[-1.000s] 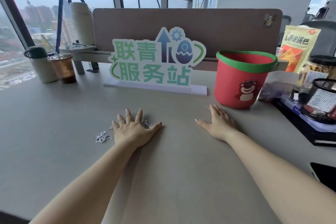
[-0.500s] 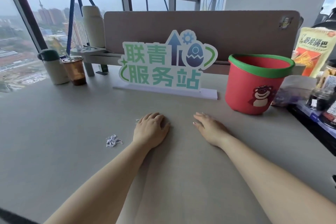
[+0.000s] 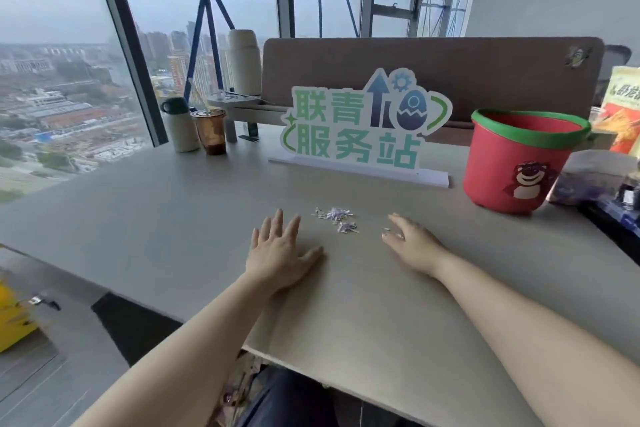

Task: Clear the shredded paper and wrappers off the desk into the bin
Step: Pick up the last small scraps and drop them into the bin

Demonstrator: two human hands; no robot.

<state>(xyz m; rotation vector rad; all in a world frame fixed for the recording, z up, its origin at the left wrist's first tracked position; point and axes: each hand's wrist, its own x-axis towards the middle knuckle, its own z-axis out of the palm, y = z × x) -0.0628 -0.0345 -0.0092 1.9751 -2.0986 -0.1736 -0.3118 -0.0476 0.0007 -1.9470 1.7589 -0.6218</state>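
Note:
A small heap of shredded white and purple paper (image 3: 336,218) lies on the grey desk (image 3: 173,218), between my two hands. My left hand (image 3: 282,253) rests flat on the desk just left of the heap, fingers spread, holding nothing. My right hand (image 3: 412,243) lies on the desk to the right of the heap, fingers slightly curled, with a few paper bits at its fingertips. The red bin (image 3: 519,159) with a green rim and a bear picture stands upright at the right, beyond my right hand.
A green and white sign (image 3: 356,128) stands behind the paper, in front of a brown partition (image 3: 433,66). A white flask (image 3: 178,128) and a brown cup (image 3: 209,132) stand at the back left. Snack bags (image 3: 623,107) and clutter crowd the right edge.
My left hand has opened flat and shifted left, uncovering the paper heap. The scraps now lie gathered between my hands. The camera has turned left, so everything sits further right.

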